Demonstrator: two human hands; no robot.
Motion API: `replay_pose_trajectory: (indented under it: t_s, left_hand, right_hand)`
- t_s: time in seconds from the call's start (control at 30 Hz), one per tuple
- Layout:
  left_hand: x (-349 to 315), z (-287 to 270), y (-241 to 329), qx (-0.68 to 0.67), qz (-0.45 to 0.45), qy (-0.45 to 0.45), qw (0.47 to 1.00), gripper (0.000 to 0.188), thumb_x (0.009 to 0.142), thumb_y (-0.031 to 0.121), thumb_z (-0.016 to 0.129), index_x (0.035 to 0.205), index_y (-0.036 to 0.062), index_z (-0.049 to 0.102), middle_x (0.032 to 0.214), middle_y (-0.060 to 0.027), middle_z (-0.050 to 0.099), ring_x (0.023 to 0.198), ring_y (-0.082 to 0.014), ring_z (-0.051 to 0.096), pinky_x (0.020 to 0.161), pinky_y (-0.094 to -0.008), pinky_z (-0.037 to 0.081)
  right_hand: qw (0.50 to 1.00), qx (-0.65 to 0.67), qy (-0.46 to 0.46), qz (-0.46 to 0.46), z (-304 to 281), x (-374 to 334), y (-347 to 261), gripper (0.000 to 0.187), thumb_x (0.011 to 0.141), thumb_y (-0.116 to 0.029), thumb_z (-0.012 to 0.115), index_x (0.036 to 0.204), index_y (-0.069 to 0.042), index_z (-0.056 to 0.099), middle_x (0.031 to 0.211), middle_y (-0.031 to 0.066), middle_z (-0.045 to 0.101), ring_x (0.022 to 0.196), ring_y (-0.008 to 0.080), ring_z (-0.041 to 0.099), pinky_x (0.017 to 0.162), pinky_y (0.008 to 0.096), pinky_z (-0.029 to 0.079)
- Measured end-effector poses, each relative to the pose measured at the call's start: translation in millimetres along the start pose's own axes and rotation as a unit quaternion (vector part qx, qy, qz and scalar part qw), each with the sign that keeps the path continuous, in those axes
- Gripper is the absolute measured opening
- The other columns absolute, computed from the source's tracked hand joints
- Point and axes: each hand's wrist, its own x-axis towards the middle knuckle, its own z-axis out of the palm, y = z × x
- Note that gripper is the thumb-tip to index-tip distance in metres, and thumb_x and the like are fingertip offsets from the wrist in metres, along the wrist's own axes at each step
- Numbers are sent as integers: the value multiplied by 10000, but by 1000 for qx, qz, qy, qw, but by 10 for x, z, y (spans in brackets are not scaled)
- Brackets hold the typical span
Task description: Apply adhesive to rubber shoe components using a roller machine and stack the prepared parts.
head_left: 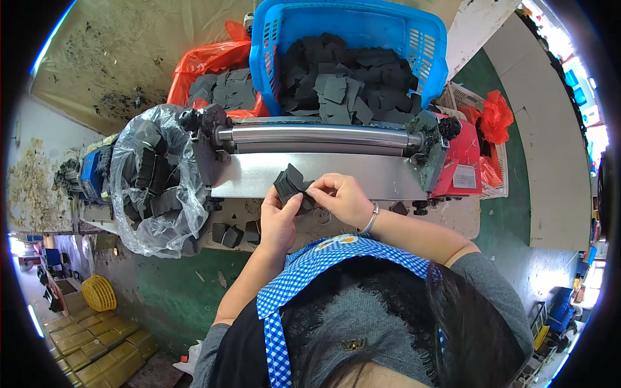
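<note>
A small stack of dark grey flat pieces (289, 186) is fanned out in front of me, over the near edge of the machine's metal plate (336, 169). My left hand (279, 223) grips the stack from below left, with the thumb across it. From the right, my right hand (344, 199) pinches the stack's edge between thumb and fingers. Beyond the plate runs a shiny steel roller (317, 137). Behind that, a blue plastic basket (349, 8) holds a heap of similar dark pieces (336, 87).
Left of the roller hangs a clear plastic bag (174, 226) filled with dark pieces. An orange-red bag (210, 57) with grey pieces lies beside the basket. Several dark bundles (228, 235) lie below the plate. A red machine housing (462, 165) and a white crate (498, 187) stand at right.
</note>
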Motion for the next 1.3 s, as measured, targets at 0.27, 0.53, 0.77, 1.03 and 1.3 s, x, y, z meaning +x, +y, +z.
replay_pose_trajectory:
  t_s: [0.27,0.53,0.77,1.03,1.3]
  left_hand:
    - [47,-86,112,-39,-10,56,998,261,807,22,449,1055,-28,511,911,-122,608,758,-220,624,663,-338,541]
    - [0,-84,203,-71,-25,27,997,267,820,39,487,1076,-28,520,938,-135,620,783,-238,633,676,-373,548]
    - [108,-251,93,-28,-39,37,998,211,865,56,573,1063,0,529,955,-121,624,845,-207,628,727,-350,542]
    - [96,-157,164,-45,-43,13,998,214,872,64,565,1075,9,521,944,-135,626,880,-228,628,745,-364,538]
    - [81,-226,160,-17,-47,42,998,217,871,70,563,1076,8,523,944,-136,625,906,-238,629,745,-373,539]
  right_hand:
    - [972,183,67,134,17,63,19,207,938,-169,446,905,15,535,778,102,601,645,148,616,550,250,504]
    - [950,219,84,205,-271,228,109,319,937,-318,476,987,-7,526,848,141,636,612,170,622,498,263,500]
    - [952,188,74,232,-328,184,253,188,899,-192,562,839,-14,551,645,48,597,490,90,556,440,213,445]
    - [956,145,-111,231,-411,262,258,155,877,-165,590,801,-35,552,613,22,582,465,83,545,411,184,414]
    - [951,100,8,293,-667,417,173,254,841,-210,642,670,-42,560,553,25,564,419,98,549,346,188,398]
